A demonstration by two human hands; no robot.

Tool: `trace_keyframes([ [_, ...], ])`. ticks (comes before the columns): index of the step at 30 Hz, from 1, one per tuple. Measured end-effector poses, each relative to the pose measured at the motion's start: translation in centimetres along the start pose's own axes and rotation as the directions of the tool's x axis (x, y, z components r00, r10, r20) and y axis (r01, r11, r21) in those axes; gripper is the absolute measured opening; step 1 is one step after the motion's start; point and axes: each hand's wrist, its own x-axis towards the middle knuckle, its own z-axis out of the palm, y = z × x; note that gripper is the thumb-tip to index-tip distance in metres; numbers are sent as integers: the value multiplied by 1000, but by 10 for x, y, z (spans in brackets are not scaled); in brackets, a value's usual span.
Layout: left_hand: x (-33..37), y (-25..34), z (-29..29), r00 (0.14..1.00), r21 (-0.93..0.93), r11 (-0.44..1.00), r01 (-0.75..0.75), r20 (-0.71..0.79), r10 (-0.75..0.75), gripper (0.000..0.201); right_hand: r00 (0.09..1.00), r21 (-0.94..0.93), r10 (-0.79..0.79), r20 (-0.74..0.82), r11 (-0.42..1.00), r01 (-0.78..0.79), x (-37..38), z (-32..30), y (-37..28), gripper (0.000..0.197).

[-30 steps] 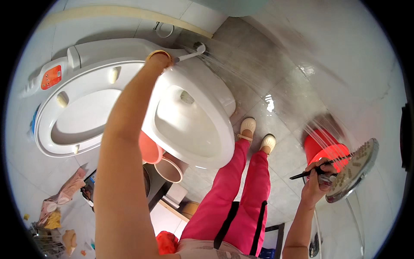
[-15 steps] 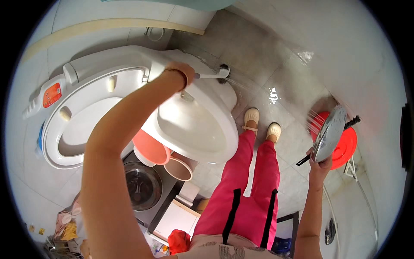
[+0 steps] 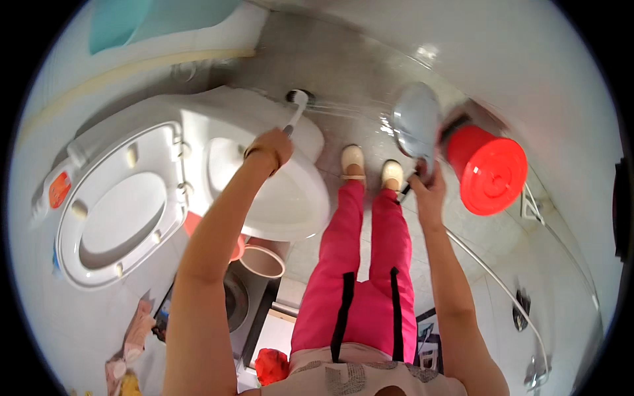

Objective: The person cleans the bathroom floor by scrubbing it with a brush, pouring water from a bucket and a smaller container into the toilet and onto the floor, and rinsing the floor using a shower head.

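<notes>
My left hand (image 3: 269,149) is closed around the handle of a toilet brush (image 3: 299,111), white with dark bristles. The bristles are at the foot of the white toilet (image 3: 309,232), near the floor. In my right hand (image 3: 429,190) is a large round silver shower head (image 3: 416,120), with water jets running from it leftward to the brush. A black stick-like handle (image 3: 407,189) shows at the same hand, and dark bristles (image 3: 456,123) stick out beyond the shower head; they look like one black brush. My fingers are partly hidden and blurred.
A red lidded bucket (image 3: 494,173) stands on the right. From my right hand a white hose (image 3: 492,274) runs down to the wall fittings. The toilet seat (image 3: 69,261) is raised on the left. A pinkish bin (image 3: 263,262) stands below the bowl. Wet grey tiles (image 3: 343,66) cover the floor.
My right hand has moved left with the shower head and black brush, away from the red bucket. The toilet brush is lower at the toilet's foot. The whole view has shifted somewhat.
</notes>
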Motion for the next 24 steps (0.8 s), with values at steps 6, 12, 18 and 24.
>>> trace_keyframes([
  [6,-12,55,78,965,-981,66,181,164,-207,19,999,47,-21,28,999,20,7,-4,17,31],
  [12,35,100,172,728,-431,902,-7,-621,-291,49,999,-82,-10,-30,997,7,4,-25,27,30],
  [18,-22,148,176,1000,-349,937,-8,16,15,53,990,-133,-42,-137,991,23,-19,-70,40,26],
  [24,22,151,105,996,-157,988,7,-87,-20,55,984,6,-81,-161,997,83,-16,-76,34,26],
])
